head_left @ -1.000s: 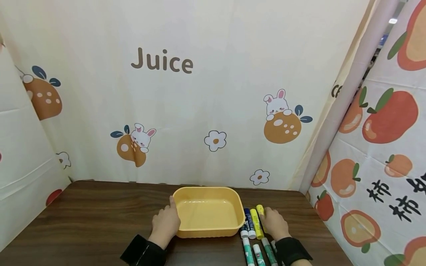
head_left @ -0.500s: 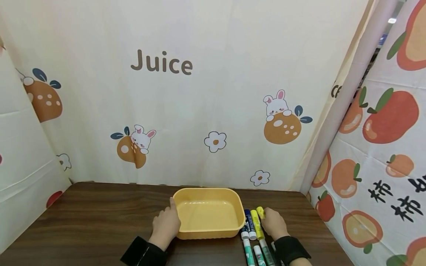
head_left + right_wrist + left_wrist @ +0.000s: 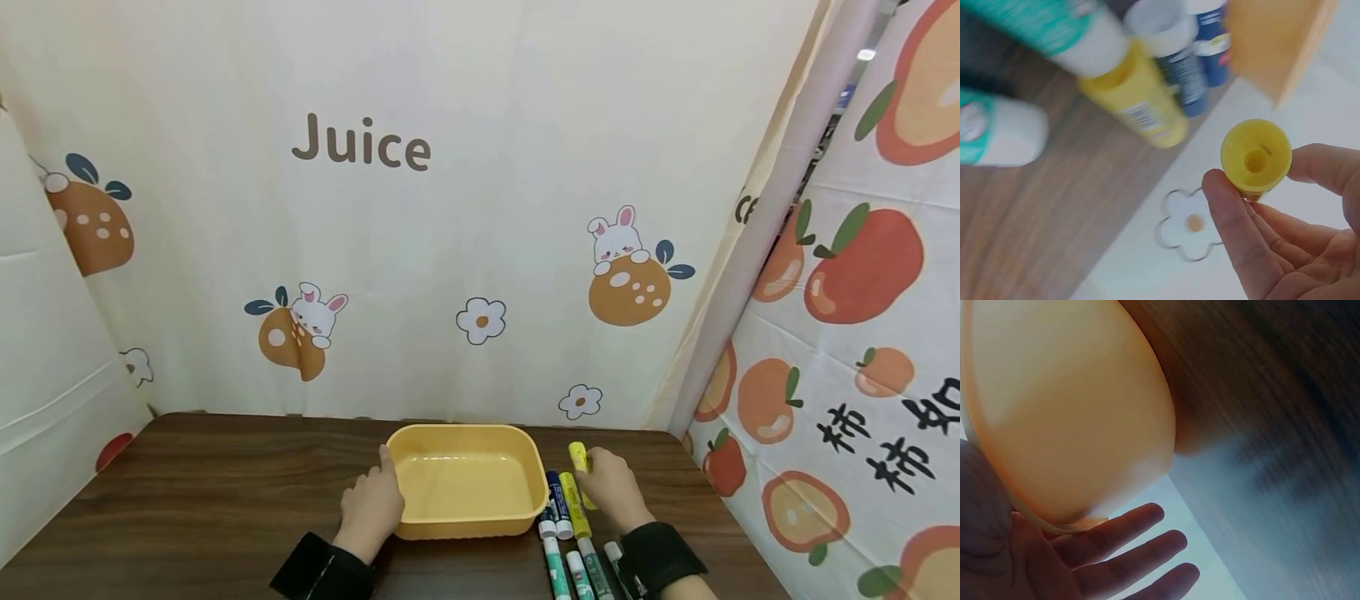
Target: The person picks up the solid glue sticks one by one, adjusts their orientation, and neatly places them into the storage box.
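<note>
Right hand (image 3: 611, 483) pinches a yellow marker (image 3: 579, 458), fingers (image 3: 1232, 225) curled, one digit on each side of the barrel. Right wrist view: round end with a small hole faces the camera, sits right between the digits, more fingers bent behind it. Head view: far end sticks out past the fingertips, lower end shows below them; can't tell if it touches the table (image 3: 247, 500).

Held marker is right of the yellow plastic bin (image 3: 472, 527), apart from it. Second yellow marker (image 3: 574, 504) lies on the table just left of the held one, near the right hand, not gripped. Next over, two blue markers with white caps (image 3: 558, 504), between that and the bin's right side. Row nearer the person: green markers with white caps (image 3: 555, 567), the rightmost marker (image 3: 617, 560) partly hidden by the black cuff (image 3: 660, 557) on the right wrist.

Left hand (image 3: 371, 504) at the bin's left side, index laid along the outside, tip at the rim. Left wrist view: three fingers fairly straight and spread, just beside the bin wall. Behind the table, a cream curtain (image 3: 412, 233) printed "Juice".
</note>
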Demonstrator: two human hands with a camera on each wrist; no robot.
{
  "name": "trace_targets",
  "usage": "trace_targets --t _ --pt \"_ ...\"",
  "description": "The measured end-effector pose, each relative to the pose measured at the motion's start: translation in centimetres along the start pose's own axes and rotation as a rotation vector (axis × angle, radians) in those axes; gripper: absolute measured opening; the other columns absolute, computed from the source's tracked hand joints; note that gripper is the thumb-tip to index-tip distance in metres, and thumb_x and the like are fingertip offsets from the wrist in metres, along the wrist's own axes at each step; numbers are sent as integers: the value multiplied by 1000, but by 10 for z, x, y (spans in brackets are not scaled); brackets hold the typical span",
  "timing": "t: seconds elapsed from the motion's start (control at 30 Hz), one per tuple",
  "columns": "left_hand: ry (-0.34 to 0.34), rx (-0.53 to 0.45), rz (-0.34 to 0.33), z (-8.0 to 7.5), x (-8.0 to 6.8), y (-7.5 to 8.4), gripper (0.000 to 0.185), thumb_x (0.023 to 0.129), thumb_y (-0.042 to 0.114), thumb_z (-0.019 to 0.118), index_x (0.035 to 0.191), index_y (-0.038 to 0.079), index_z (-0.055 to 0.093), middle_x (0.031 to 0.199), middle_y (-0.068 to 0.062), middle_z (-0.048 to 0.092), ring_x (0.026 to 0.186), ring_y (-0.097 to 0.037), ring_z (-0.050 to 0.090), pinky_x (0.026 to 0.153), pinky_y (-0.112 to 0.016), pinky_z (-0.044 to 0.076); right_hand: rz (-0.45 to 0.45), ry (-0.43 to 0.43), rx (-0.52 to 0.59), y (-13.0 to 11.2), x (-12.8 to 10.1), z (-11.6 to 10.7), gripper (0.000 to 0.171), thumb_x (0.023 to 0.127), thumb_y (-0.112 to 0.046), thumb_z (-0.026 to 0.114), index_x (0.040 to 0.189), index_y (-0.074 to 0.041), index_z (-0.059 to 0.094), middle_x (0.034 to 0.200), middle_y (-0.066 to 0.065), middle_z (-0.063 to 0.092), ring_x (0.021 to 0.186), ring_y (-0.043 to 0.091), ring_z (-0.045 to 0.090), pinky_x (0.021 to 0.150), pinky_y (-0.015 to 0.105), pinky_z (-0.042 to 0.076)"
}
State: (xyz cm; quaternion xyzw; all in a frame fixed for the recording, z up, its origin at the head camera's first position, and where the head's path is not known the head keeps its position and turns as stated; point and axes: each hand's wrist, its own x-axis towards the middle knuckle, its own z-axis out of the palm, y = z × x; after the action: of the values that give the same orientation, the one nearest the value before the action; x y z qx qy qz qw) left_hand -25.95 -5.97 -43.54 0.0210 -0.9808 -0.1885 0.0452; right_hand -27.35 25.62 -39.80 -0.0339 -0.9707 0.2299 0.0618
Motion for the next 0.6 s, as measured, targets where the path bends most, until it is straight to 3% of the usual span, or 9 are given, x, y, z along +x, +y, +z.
trace_targets --t 0.3,0.6 --pt "-20 4 -22 1 1 0 59 89 7 50 141 -12 29 101 -24 61 86 -36 59 74 -51 48 -56 -16 26 -37 2 3 41 83 -13 62 115 12 57 105 24 64 76 21 60 60 31 49" --pt "-29 1 -28 3 3 -1 60 89 7 51 141 -11 28 102 -24 61 87 -36 59 75 -52 48 -70 -34 83 -57 6 16 37 80 -10 62 111 11 60 93 19 66 66 15 58 55 26 49"
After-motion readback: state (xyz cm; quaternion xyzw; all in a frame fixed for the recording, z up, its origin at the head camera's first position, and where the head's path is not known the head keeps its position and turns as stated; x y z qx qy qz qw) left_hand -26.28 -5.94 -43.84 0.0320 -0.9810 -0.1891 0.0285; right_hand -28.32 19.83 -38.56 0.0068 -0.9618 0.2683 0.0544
